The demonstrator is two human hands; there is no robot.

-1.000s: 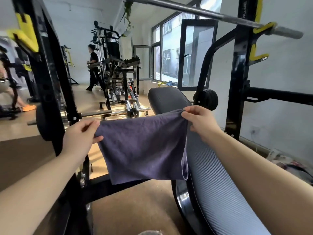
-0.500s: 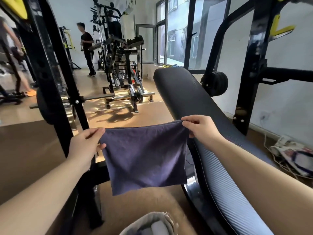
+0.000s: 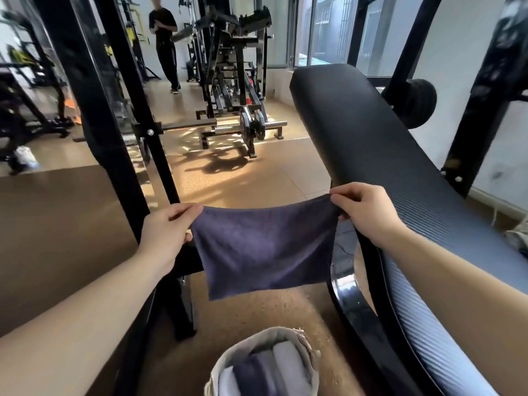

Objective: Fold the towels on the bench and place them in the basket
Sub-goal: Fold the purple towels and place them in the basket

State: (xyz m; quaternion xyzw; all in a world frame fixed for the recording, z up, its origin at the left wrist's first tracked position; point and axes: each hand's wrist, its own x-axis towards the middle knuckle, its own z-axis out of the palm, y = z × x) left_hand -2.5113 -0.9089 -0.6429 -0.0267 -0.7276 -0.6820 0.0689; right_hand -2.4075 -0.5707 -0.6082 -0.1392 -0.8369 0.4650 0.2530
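The left hand (image 3: 164, 232) and right hand (image 3: 368, 214) each pinch an upper corner of the folded purple towel (image 3: 263, 247), suspended above the basket (image 3: 310, 355) beside the bench (image 3: 357, 132).

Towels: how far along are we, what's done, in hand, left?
Done: several folded towels, pale and dark, sit in the basket. In hand: left hand and right hand pinch the top corners of a dark purple towel, hanging flat beside the bench. Left: finish folding it and set it in the basket. The bench's visible part shows no more towels.
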